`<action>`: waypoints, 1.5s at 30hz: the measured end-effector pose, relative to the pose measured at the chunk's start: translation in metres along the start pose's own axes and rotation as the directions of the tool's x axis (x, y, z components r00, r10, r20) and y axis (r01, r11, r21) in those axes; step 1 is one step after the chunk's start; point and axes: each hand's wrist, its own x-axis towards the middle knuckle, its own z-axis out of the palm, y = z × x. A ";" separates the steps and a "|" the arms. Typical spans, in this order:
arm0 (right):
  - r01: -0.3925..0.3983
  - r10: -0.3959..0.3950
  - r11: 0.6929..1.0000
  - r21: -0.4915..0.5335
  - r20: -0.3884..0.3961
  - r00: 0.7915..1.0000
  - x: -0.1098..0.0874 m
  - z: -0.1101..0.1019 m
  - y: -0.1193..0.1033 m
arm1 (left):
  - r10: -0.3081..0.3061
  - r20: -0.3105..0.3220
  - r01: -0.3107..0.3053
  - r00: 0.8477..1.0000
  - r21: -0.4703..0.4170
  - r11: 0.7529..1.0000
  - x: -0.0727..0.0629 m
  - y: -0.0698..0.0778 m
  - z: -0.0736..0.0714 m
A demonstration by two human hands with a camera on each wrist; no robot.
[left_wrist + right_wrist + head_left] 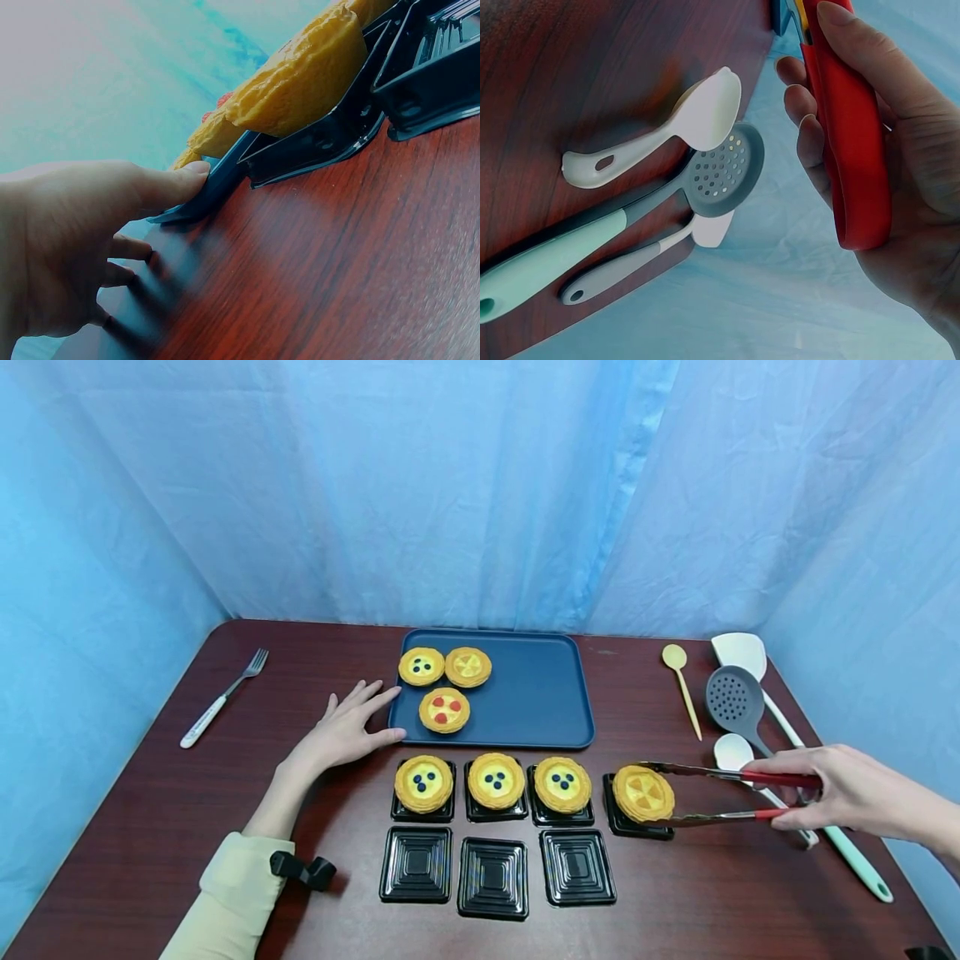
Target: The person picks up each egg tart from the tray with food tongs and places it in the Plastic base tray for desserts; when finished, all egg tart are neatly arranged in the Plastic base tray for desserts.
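Note:
In the head view my right hand grips a pair of red-handled tongs. Their tips lie on either side of a tart with yellow wedges, which is in or just over a black square plastic tray; I cannot tell whether it is lifted. The right wrist view shows fingers and thumb round the red tong handle. My left hand has its fingers spread at the left edge of a blue tray, the thumb touching its near corner. Three tarts, including a red-topped one, sit on that tray.
Three blueberry-topped tarts sit in black trays in a row. Three black trays without tarts lie nearer. A fork is at left. At right are a yellow spoon, a grey skimmer, a white spoon and a white turner.

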 end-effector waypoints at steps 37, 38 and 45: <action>0.050 -0.040 0.996 -0.077 0.127 0.991 0.227 -0.040 -0.093 | 0.013 0.009 -0.013 1.000 -0.008 1.000 0.008 -0.003 0.002; 0.072 -0.061 0.994 -0.081 0.133 0.989 0.236 -0.034 -0.097 | 0.013 0.009 -0.013 1.000 -0.008 1.000 0.008 -0.002 0.002; 0.123 -0.100 0.985 -0.119 0.186 0.977 0.271 -0.009 -0.116 | 0.021 0.004 -0.021 1.000 -0.011 1.000 0.010 0.000 0.003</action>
